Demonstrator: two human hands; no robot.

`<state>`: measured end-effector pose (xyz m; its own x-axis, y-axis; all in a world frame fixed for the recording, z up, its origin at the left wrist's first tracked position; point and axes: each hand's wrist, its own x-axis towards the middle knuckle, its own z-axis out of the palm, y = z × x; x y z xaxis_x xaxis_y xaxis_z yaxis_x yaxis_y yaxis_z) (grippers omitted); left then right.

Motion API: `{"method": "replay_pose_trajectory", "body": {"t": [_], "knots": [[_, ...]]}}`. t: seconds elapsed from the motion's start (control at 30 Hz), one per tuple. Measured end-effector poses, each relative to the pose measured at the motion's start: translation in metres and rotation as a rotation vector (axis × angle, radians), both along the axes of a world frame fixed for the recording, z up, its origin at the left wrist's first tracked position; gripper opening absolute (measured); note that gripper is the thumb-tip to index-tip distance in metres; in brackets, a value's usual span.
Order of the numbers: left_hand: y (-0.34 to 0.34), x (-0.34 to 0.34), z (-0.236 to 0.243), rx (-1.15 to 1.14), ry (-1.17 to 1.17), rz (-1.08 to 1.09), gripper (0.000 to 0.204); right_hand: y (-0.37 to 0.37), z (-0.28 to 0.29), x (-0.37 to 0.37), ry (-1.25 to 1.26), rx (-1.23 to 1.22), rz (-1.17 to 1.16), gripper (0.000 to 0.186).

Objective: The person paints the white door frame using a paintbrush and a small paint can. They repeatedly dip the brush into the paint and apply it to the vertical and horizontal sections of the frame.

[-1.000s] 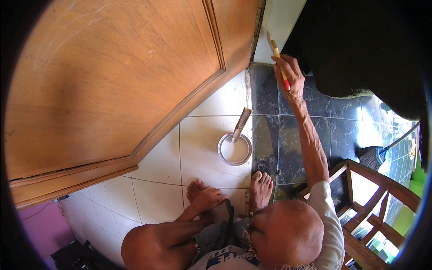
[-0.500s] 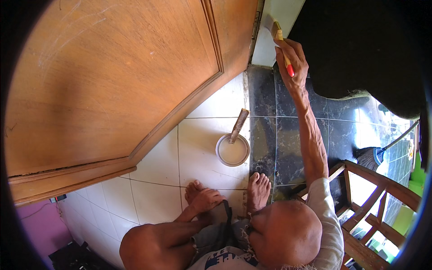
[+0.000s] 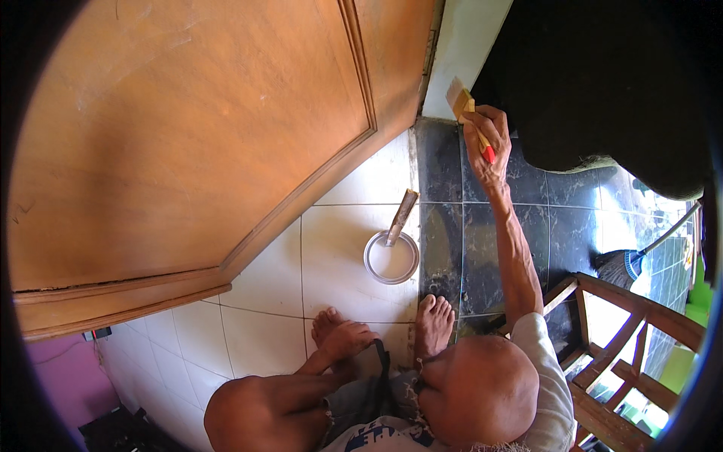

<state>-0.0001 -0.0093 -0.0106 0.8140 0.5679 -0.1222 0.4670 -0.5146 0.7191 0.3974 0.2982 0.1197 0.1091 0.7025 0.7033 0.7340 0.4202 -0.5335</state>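
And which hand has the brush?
The right hand grips the brush, stretched out past the can; the left hand is down by the left foot, with no brush.

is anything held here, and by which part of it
The right hand holds a paintbrush by its handle, between the bristles and the red end. Whether the left hand holds anything cannot be told.

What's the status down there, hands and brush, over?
Right hand gripping paintbrush, bristles at white wall strip. Left hand low by left foot. Wooden door close beside the strip; tin on white tiles, stick inside.
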Motion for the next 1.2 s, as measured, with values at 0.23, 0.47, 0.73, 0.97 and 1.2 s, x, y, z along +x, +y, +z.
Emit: {"method": "replay_pose_trajectory", "body": {"t": [0.23, 0.47, 0.73, 0.97, 1.2], "knots": [[0.001, -0.001, 0.001, -0.008, 0.003, -0.007, 0.021, 0.025, 0.037, -0.001, -0.21, -0.473, -0.088, 0.068], [0.005, 0.0, 0.007, 0.003, 0.005, -0.007, 0.02, 0.07, 0.029, -0.006, -0.581, -0.403, -0.112, 0.082], [0.005, 0.004, 0.009, 0.02, -0.041, 0.011, 0.02, 0.082, 0.009, -0.005, -0.771, -0.396, -0.123, 0.077], [-0.004, -0.002, -0.003, 0.029, -0.041, 0.048, 0.018, 0.062, 0.019, -0.007, -0.649, -0.335, 0.02, 0.054], [0.008, 0.005, 0.013, 0.0, 0.002, 0.014, 0.019, 0.041, 0.017, 0.004, -0.373, -0.557, -0.015, 0.021]]}}
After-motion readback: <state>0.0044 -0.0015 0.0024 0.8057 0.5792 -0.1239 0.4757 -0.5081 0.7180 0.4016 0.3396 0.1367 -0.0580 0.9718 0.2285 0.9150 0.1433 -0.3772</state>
